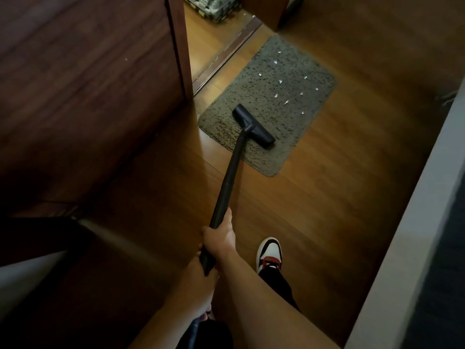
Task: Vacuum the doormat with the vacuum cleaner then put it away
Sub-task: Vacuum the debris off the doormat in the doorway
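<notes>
The grey doormat [289, 71] lies on the wooden floor [327, 197], in front of a doorway. Its far short edge is close to the threshold track [226, 52], and its left corner is just beside the edge of the dark wooden door [88, 96].

The vacuum cleaner's black floor head [253, 125] rests on the near left part of the doormat, a little in from the near edge and lying across the mat. Its wand [229, 177] slopes back over that near edge towards the person.

Small white paper scraps [280, 81] are scattered over the far and right parts of the mat, beyond the head and apart from it.

The right hand [221, 238] is wrapped around the wand, with the thumb lying along it. The left hand [198, 280] grips the wand's lower end just behind the right.

A white, black and red shoe [269, 253] stands on the floor to the right of the hands.

A broad strip of bare floor runs between the mat's right edge and the pale wall [402, 248] on the right. More bare floor lies between the mat's near edge and the shoe. On the left the door closes in tightly.
</notes>
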Demonstrator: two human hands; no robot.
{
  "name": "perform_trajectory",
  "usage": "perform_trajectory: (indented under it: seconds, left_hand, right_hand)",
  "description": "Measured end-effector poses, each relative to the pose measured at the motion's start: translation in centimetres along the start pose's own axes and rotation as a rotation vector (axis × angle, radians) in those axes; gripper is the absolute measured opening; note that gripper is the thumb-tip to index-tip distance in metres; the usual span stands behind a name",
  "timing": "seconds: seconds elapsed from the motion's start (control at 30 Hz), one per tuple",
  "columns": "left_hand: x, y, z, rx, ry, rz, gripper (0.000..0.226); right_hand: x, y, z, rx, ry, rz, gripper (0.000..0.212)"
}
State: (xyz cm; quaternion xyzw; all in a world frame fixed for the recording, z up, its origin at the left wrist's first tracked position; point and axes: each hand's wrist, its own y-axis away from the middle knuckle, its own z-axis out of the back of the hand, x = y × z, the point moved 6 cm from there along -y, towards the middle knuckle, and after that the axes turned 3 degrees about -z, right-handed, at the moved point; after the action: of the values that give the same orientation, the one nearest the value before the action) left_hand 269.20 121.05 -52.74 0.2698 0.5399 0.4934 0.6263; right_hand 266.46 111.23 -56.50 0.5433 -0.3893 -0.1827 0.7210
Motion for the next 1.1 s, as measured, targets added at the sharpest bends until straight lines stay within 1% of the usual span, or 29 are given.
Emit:
perform_trajectory:
  seconds: [0.1,0.17,0.27,0.5,0.6,0.77,0.93,1.1]
  left_hand:
    - [-1.2,0.1,-0.7,0.038,0.036,-0.026,0.018]
    - [-1.8,-0.2,-1.3,0.057,0.052,-0.01,0.016]
    - [-2.9,-1.0,-2.4,0.04,0.081,0.014,0.015]
    - [-8.5,-3.9,-4.7,0.012,0.112,0.068,0.023]
    - [-11.5,-5.1,-5.6,0.013,0.104,0.055,0.021]
    - [-15.8,-7.2,-6.9,0.03,0.118,0.086,0.019]
    - [-19.5,-9.0,-7.5,0.028,0.115,0.073,0.015]
    - [-21.3,-10.2,-7.4,0.017,0.126,0.083,0.019]
  right_hand:
    - [0.5,-0.2,0.9,-0.021,0.027,0.033,0.091]
    - [1.0,-0.6,1.8,-0.035,0.049,0.04,0.091]
    - [1.9,-1.3,3.2,-0.028,0.079,0.054,0.092]
    - [6.1,-4.9,8.1,0.007,0.125,0.076,0.09]
    - [8.0,-6.4,10.4,0.01,0.139,0.086,0.091]
    - [11.0,-8.7,13.8,0.021,0.152,0.087,0.091]
    - [14.0,-10.3,16.5,-0.004,0.16,0.081,0.092]
    - [15.7,-11.1,17.6,-0.022,0.155,0.073,0.092]
